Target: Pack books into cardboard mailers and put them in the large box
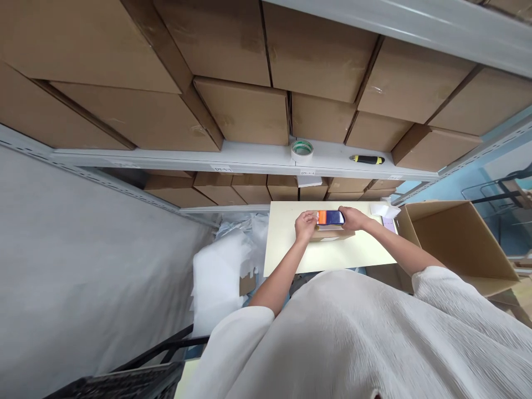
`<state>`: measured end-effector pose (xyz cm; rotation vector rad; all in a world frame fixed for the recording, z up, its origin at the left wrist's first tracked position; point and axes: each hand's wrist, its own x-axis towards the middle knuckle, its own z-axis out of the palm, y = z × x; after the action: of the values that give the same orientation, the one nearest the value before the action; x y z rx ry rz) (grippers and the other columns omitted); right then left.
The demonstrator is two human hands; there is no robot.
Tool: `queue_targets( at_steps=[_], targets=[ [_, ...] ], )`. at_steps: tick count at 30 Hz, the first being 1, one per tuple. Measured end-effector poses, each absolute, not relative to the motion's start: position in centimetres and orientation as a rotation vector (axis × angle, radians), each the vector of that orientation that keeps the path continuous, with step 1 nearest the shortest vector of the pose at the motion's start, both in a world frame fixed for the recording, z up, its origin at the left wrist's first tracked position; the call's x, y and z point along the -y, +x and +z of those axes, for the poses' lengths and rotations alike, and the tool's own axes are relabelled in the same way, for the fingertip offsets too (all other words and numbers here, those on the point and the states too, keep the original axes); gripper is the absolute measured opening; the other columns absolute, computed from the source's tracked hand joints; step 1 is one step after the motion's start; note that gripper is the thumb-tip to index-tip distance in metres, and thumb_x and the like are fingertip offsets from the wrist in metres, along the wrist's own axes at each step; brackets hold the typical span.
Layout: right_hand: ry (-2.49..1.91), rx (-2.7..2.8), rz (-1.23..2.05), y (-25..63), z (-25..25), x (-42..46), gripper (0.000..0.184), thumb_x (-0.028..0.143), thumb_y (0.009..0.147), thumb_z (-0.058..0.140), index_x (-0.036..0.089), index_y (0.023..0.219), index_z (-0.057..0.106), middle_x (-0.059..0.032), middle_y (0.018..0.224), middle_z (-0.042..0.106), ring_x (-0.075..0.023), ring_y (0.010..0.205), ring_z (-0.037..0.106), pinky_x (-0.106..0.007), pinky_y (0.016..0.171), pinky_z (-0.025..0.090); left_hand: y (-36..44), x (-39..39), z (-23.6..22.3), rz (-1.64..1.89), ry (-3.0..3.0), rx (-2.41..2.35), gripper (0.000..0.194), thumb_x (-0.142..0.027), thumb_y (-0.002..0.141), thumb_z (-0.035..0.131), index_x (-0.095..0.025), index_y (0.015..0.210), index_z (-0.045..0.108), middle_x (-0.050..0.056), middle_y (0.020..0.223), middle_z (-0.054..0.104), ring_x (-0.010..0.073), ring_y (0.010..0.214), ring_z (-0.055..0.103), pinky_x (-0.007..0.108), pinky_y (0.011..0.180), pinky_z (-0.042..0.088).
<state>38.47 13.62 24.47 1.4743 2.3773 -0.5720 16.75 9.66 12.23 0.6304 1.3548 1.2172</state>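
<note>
A small orange and dark-blue package (331, 217) with a shiny face is held level between my two hands. My left hand (305, 225) is closed on its orange end, fingers bent around the edge. At the dark-blue end, my right hand (353, 218) grips with the thumb along the near side. Just below the package lies a small brown cardboard box (334, 236) with a pale label on its front; whether the two touch, I cannot tell. Both are over a cream tabletop (286, 246).
Shelves (257, 158) of brown cartons rise behind the table. A tape roll (302, 150) and a black-yellow utility knife (367, 159) lie on the shelf edge. An open carton (461, 238) stands right, white foam sheets (216, 277) left. Crumpled white material (384, 210) sits at the table's far right.
</note>
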Motion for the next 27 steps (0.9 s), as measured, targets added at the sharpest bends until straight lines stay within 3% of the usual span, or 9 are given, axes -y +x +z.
queue_targets(
  at_steps=[8,16,27],
  targets=[
    [1.467,-2.384,-0.598,38.5,24.7,-13.4,0.04,0.014,0.083,0.073,0.018,0.121,0.061,-0.014,0.121,0.077,-0.0282,0.102,0.071,-0.032,0.074,0.045,16.5,-10.2,11.8,1.161,0.428,-1.305,0.042,-0.018,0.061,0.1,-0.02,0.09,0.07,0.005,0.083,0.077,0.0194,0.078,0.075,0.034,0.075,0.062],
    [1.473,-2.398,-0.591,38.9,24.1,-13.6,0.04,0.015,0.083,0.073,0.019,0.121,0.061,-0.0131,0.119,0.077,-0.0276,0.102,0.071,-0.031,0.075,0.046,16.1,-10.5,11.7,1.074,0.341,-1.255,0.032,-0.011,0.07,0.096,-0.018,0.092,0.074,0.007,0.093,0.078,0.0145,0.076,0.072,0.025,0.066,0.057],
    [1.48,-2.436,-0.609,39.5,23.3,-13.5,0.04,0.015,0.083,0.074,0.019,0.12,0.062,-0.0132,0.119,0.076,-0.0278,0.102,0.07,-0.031,0.078,0.048,17.0,-10.6,11.7,1.161,0.382,-1.35,0.032,-0.018,0.074,0.089,-0.021,0.091,0.062,0.002,0.077,0.071,0.0168,0.074,0.071,0.024,0.061,0.05]
  ],
)
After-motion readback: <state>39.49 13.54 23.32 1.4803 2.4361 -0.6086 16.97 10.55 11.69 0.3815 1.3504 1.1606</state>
